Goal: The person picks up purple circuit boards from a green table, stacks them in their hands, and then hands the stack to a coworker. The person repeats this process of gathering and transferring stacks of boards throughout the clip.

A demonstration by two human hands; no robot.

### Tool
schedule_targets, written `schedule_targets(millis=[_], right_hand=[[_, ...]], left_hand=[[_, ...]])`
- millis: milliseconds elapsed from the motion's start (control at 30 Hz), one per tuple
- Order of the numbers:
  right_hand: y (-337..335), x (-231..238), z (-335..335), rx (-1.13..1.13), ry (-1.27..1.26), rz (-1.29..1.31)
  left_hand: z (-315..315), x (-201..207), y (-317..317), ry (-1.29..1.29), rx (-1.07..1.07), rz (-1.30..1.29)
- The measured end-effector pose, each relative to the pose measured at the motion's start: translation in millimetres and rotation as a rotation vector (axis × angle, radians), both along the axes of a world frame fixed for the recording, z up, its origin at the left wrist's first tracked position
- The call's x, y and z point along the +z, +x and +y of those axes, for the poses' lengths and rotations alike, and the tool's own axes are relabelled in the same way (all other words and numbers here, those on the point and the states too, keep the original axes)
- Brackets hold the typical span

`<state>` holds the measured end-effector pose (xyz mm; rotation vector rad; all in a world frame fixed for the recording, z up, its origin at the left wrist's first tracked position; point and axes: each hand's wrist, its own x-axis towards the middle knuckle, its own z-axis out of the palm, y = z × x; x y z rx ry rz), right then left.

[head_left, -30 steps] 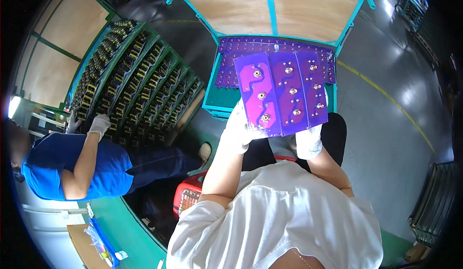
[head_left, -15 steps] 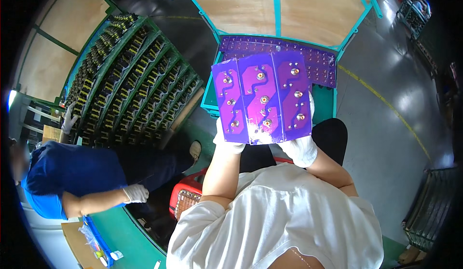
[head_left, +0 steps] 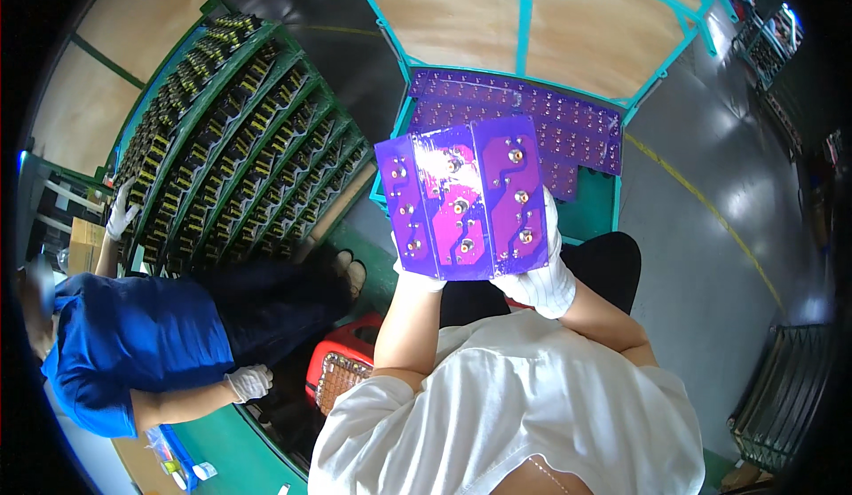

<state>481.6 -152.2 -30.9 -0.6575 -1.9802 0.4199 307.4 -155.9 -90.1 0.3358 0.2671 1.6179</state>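
A purple circuit board panel (head_left: 460, 220), divided by score lines into three strips with several small metal terminals, is held up in front of me. Light glares off its upper middle. My left hand (head_left: 417, 279), in a white glove, grips the lower left edge, its fingers mostly hidden behind the panel. Along the lower right edge, my right hand (head_left: 548, 282), gloved too, holds it with fingers running up the side. Beyond the panel, rows of similar purple boards (head_left: 586, 131) lie on a green-framed stand.
At left, a tiered green rack (head_left: 257, 140) carries many dark and yellow parts. A co-worker in a blue shirt (head_left: 142, 344) stands beside it, one gloved hand touching the rack. A red stool (head_left: 342, 357) is by my left side; a teal-framed wooden panel (head_left: 603, 24) rises ahead.
Both hands have brought the panel slightly left and lower, tilting it so the glare moved from its bottom to its top. My view has shifted a little.
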Motion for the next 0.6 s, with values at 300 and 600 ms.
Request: schedule_targets(millis=[300,600], right_hand=[[-16,2,4,0.032,0.035,-0.098],[-30,10,4,0.079,0.062,-0.085]], left_hand=[[-1,2,-7,0.038,0.03,-0.01],[-5,-2,-13,0.047,0.061,-0.009]])
